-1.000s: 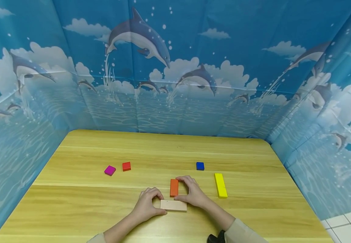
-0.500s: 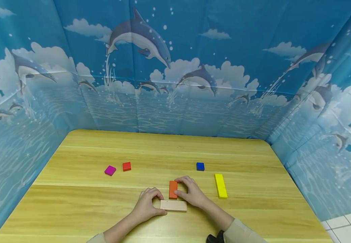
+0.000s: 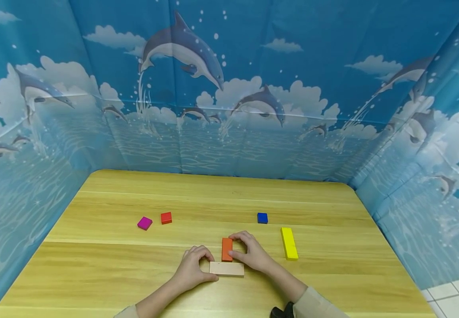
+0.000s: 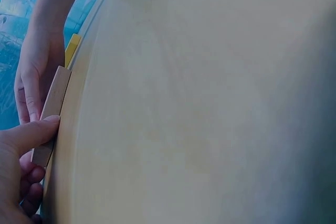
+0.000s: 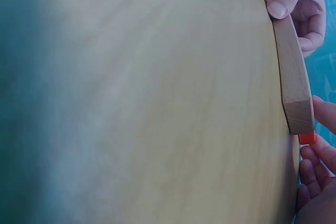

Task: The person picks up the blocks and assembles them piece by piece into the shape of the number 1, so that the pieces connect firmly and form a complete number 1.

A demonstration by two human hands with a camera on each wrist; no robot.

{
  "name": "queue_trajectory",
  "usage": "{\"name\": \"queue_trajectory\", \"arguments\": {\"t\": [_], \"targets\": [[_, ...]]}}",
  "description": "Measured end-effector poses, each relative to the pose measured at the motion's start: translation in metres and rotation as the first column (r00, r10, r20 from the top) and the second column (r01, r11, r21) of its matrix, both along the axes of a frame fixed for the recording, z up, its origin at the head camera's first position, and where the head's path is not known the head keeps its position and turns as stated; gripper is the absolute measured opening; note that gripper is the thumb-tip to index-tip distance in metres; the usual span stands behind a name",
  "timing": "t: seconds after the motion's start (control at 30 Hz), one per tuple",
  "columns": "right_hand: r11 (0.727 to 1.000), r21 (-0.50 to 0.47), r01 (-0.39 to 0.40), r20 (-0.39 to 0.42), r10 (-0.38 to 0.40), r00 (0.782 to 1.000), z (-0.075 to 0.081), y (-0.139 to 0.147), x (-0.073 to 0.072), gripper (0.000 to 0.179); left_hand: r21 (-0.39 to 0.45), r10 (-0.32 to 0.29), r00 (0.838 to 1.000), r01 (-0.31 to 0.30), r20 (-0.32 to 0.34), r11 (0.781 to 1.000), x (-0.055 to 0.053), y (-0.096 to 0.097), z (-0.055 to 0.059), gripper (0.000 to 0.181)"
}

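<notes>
A plain wooden block (image 3: pixel 227 269) lies crosswise near the table's front. My left hand (image 3: pixel 192 269) pinches its left end, thumb on the near side and fingers on the far side; the left wrist view shows this thumb (image 4: pixel 44 127) along the block. An orange block (image 3: pixel 227 249) lies lengthwise beyond it, its near end right at the wooden block's far edge. My right hand (image 3: pixel 254 254) holds the orange block from the right, with curled fingers at its far right corner and the thumb on its right side. Only a small orange end shows beneath the wood in the right wrist view.
A yellow block (image 3: pixel 289 243) and a blue square block (image 3: pixel 262 218) lie to the right. Farther left are a red square block (image 3: pixel 166 218) and a magenta one (image 3: pixel 145 223). A dolphin-print curtain (image 3: pixel 229 145) surrounds the table. A black object (image 3: pixel 282 312) shows beside the right sleeve.
The orange block has slid toward the wooden block. My right thumb has shifted from its near end to its right side. The left hand and wooden block have stayed put.
</notes>
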State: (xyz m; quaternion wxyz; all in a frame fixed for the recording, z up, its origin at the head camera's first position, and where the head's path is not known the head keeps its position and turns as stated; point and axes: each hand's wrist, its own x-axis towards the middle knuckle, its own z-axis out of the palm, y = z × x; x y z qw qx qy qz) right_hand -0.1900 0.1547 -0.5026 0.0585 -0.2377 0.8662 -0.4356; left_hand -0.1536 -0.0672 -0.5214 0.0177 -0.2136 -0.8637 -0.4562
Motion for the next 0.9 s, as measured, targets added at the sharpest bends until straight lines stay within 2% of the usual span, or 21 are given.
{"name": "queue_trajectory", "arguments": {"t": [0.17, 0.43, 0.6, 0.9], "targets": [[1.0, 0.009, -0.003, 0.011, 0.003, 1.0, 0.004, -0.001, 0.001, 0.037, 0.0, 0.0, 1.0, 0.0, 0.002, 1.0, 0.0, 0.0, 0.0, 0.036], [1.0, -0.03, 0.002, 0.059, 0.0, 0.998, 0.023, -0.007, 0.006, 0.034, 0.005, 0.007, 1.0, -0.007, 0.007, 1.0, -0.001, 0.001, 0.002, 0.036], [1.0, 0.02, -0.01, 0.05, 0.009, 0.999, 0.013, -0.002, 0.001, 0.035, 0.008, 0.007, 1.0, -0.008, 0.013, 1.0, -0.002, 0.001, 0.004, 0.036], [0.999, 0.007, -0.037, 0.031, 0.036, 0.999, 0.009, 0.001, -0.003, 0.037, 0.011, 0.008, 1.0, -0.008, 0.014, 1.0, -0.003, 0.001, 0.004, 0.036]]}}
